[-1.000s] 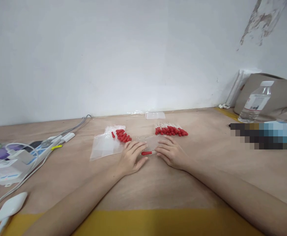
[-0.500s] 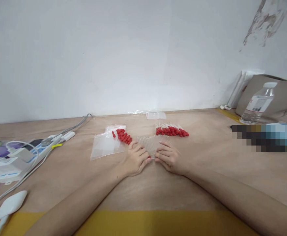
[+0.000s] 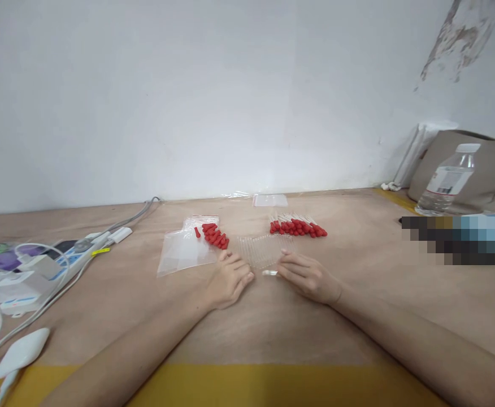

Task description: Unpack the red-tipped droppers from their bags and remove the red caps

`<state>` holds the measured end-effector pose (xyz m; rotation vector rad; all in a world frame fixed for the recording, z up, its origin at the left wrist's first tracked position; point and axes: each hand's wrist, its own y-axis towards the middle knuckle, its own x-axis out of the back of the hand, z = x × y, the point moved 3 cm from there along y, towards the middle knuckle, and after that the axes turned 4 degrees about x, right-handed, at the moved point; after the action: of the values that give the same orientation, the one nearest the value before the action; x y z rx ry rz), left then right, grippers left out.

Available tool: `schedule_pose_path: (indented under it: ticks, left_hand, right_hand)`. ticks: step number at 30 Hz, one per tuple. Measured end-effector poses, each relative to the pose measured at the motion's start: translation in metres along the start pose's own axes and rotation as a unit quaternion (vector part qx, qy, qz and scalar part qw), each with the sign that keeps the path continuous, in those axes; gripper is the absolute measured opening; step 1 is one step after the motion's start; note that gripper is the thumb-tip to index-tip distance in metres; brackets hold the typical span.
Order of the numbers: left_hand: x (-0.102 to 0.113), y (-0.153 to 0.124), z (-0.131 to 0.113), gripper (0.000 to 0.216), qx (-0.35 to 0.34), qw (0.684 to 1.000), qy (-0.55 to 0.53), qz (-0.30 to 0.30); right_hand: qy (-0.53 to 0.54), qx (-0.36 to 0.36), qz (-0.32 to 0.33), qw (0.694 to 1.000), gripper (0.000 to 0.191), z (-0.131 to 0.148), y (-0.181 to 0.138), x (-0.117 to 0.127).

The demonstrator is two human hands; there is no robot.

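Observation:
My right hand (image 3: 309,277) is closed on a clear glass tube (image 3: 269,273), whose pale end sticks out to the left of the fingertips. My left hand (image 3: 229,281) is curled shut a little way off; whatever is in its fingers is hidden. Between and behind the hands lies a row of clear glass tubes (image 3: 261,251), side by side on the table. Red rubber bulbs (image 3: 216,236) are heaped beyond my left hand, partly over a clear plastic bag (image 3: 175,257). Beyond my right hand, several glass droppers with red bulbs (image 3: 298,227) lie in a pile.
A power strip (image 3: 76,260) with white chargers and cables is at the left, near a white case (image 3: 22,351). On the right stand a water bottle (image 3: 446,183) and a grey bag (image 3: 491,164). A small plastic packet (image 3: 270,200) lies by the wall.
My hands have drawn apart. The tube that spanned both hands now shows only at my right fingertips, and the red spot at my left fingertips is out of sight.

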<state>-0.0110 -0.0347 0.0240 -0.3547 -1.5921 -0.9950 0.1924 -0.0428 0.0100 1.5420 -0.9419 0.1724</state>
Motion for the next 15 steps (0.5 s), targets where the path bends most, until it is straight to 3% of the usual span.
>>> schedule_pose_path:
  ticks: [4, 7, 11, 15]
  left_hand:
    - [0.015, -0.010, 0.039, 0.032, 0.138, 0.988, -0.023, -0.071]
    - [0.026, -0.014, 0.076, 0.028, 0.253, 0.954, -0.060, -0.150]
    - [0.024, -0.016, 0.122, 0.025, 0.404, 0.901, -0.036, -0.156]
    - [0.016, -0.010, 0.146, 0.028, 0.439, 0.887, -0.024, -0.140]
  right_hand:
    - [-0.033, -0.228, -0.053, 0.972, 0.018, -0.038, -0.018, 0.013]
    - [-0.073, -0.384, -0.003, 0.921, 0.022, -0.059, -0.033, 0.010]
    - [-0.089, -0.460, 0.092, 0.879, 0.026, -0.066, -0.042, 0.001]
    - [-0.078, -0.499, 0.124, 0.854, 0.031, -0.066, -0.043, -0.002]
